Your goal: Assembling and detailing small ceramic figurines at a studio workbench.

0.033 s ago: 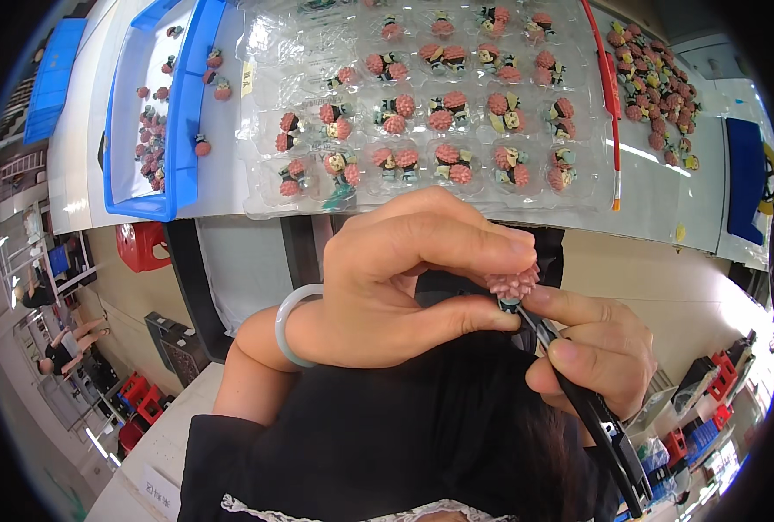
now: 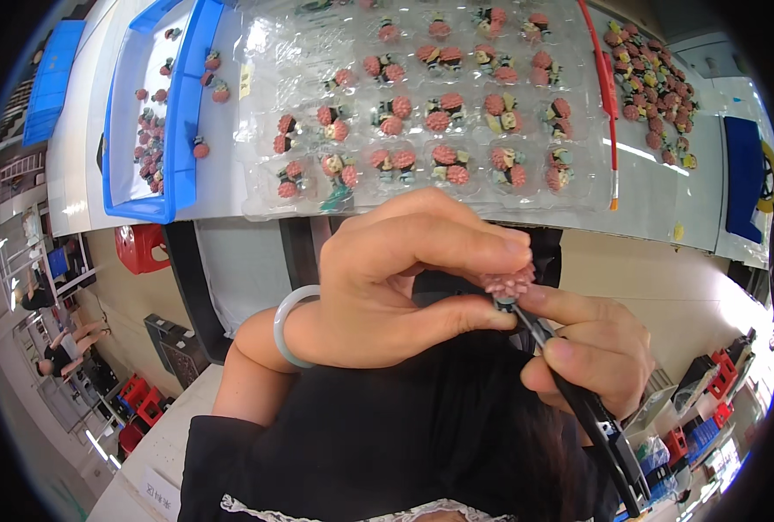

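1. Two hands meet close under the head camera, the only view we have. Our left hand point(image 2: 378, 296) pinches a small pink flower-shaped piece point(image 2: 509, 282) between thumb and forefinger; that grip is closed on the piece from above and below.

2. Our right hand point(image 2: 591, 348) is wrapped around a slim black tool point(image 2: 578, 396), its tip touching the underside of the pink piece. That grip is clamped on the tool's shaft, with the handle running down toward the lower right.

3. We judge the pink piece to be very light and probably soft or slightly rubbery, with fine ridged petals that could deform or chip if squeezed hard. We would take hold at its rim, as the fingers do now, and leave the centre underneath free for the tool. It is small enough to slip away, so a steady, gentle pinch suits it.

4. Beyond the hands, the counter point(image 2: 665, 200) carries a clear plastic tray point(image 2: 317, 187) whose pockets hold many pink-and-dark pieces of the same kind. A blue bin point(image 2: 183, 113) at the left holds more, and a loose heap point(image 2: 652, 96) lies at the far right. A red rod point(image 2: 604, 96) lies beside the tray.

5. A pale green bangle point(image 2: 284, 326) sits on the left wrist.
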`<state>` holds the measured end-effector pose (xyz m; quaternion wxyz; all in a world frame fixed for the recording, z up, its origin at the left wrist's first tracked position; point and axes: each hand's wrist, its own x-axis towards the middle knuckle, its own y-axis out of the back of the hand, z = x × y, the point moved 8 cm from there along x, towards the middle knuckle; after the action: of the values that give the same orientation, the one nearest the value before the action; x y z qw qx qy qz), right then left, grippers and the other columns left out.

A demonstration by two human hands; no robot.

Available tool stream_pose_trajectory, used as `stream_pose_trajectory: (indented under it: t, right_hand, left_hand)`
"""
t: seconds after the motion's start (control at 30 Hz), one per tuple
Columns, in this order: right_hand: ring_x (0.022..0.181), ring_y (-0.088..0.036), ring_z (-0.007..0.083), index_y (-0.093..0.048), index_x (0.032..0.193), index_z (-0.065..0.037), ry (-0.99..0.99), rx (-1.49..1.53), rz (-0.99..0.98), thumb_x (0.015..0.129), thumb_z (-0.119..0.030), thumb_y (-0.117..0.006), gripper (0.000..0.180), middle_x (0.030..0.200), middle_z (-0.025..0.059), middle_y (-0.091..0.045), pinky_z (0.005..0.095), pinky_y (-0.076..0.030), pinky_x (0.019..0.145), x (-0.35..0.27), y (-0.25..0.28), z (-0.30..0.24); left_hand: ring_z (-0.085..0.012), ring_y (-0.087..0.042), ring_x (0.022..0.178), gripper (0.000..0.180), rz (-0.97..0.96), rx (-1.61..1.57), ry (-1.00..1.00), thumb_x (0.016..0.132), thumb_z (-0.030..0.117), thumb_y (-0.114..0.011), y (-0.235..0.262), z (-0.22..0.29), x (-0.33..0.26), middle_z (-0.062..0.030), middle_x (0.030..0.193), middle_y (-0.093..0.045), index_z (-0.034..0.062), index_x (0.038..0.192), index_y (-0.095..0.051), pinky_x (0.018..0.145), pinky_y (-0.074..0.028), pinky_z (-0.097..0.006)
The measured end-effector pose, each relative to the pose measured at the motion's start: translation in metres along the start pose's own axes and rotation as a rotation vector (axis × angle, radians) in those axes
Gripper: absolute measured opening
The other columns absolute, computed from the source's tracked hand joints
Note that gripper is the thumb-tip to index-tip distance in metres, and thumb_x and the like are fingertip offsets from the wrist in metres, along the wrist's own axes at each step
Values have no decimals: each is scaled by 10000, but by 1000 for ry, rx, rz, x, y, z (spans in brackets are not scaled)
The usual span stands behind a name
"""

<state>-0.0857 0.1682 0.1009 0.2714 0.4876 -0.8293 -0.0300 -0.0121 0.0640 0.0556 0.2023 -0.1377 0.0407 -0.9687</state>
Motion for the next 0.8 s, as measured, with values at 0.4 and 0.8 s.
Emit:
stream_pose_trajectory:
  t: [0.4, 0.8]
  right_hand:
    - [741, -580, 259, -504, 809, -10, 307, -111, 97, 773, -145, -568, 153, 855, 159, -566, 312, -482, 571, -28, -7, 7]
    - [623, -501, 277, -460, 753, -33, 277, 13, 151, 796, -184, -526, 170, 685, 100, -464, 346, -413, 532, -23, 6, -2]
  left_hand:
    - [-159, -457, 790, 404, 268, 156, 31, 556, -104, -575, 22, -28, -30, -81, 868, -463, 11, 936, -498, 712, -373, -242]
    - [-138, -490, 874, 324, 270, 119, 33, 632, -29, -625, 15, -19, -14, -49, 923, -494, 3, 932, -508, 802, -373, -249]
